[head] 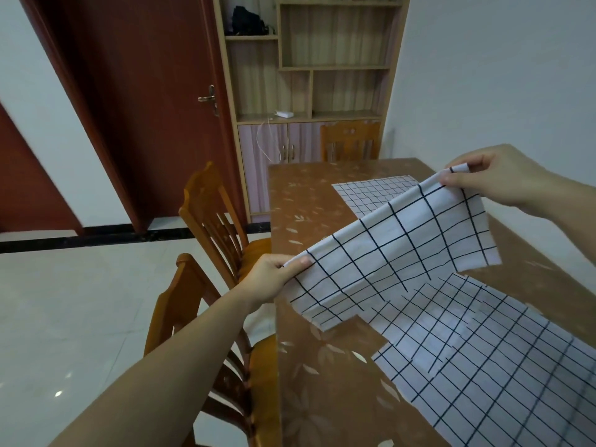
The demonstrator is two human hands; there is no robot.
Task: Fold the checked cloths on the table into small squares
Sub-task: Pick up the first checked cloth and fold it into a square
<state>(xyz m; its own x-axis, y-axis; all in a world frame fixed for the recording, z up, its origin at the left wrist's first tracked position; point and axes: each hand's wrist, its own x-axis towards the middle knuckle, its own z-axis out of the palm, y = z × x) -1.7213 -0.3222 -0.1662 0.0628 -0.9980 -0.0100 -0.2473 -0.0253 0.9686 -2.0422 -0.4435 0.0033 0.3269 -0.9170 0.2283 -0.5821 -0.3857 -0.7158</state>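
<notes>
I hold a white cloth with a black check (396, 250) stretched in the air above the table (303, 201). My left hand (274, 279) pinches its near-left corner over the table's left edge. My right hand (490, 179) pinches the far-right corner, higher up. The cloth hangs doubled below the taut top edge. Beneath it, another checked cloth (503, 359) lies flat on the near right of the table, and a third checked cloth (371, 191) lies flat at the far side, partly hidden by the held one.
Two wooden chairs (219, 227) (193, 317) stand along the table's left edge, and a third chair (350, 140) at its far end. Behind are a shelf cabinet (306, 75) and a red-brown door (145, 91). The floor to the left is pale tile.
</notes>
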